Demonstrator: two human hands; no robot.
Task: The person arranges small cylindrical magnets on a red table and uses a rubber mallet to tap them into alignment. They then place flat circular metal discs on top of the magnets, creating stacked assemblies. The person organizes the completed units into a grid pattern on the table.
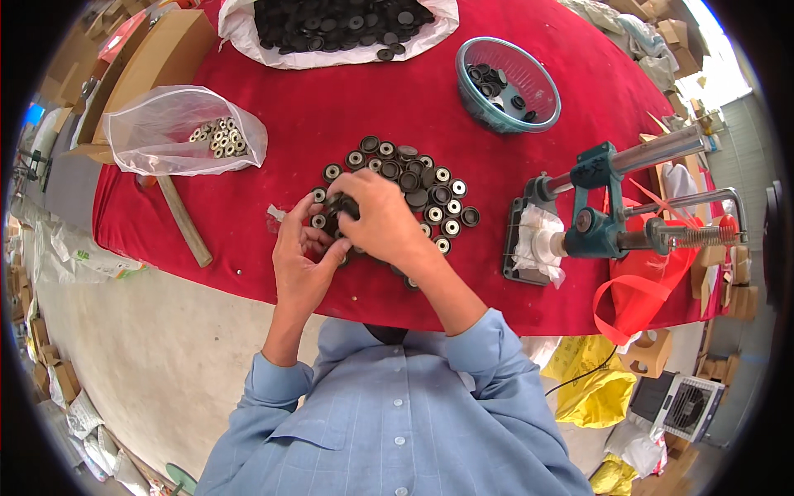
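On the red cloth in front of me lies a loose heap of black round caps (418, 197), several with a silver ring magnet (451, 227) set inside. My right hand (382, 217) reaches over the heap's left part, its fingers closed on a black round cap (346, 204). Close beside it, my left hand (299, 258) is curled, thumb toward the fingers, at the heap's left edge. Dark pieces show between its fingers and thumb, but what it holds is partly hidden.
A white sack (240, 33) of black caps lies at the back. Left are a clear bag (132, 132) of metal rings and a hammer (184, 221). A bluish plastic bowl (538, 83) with caps stands back right, near a green hand press (597, 207) and a red bag (645, 289).
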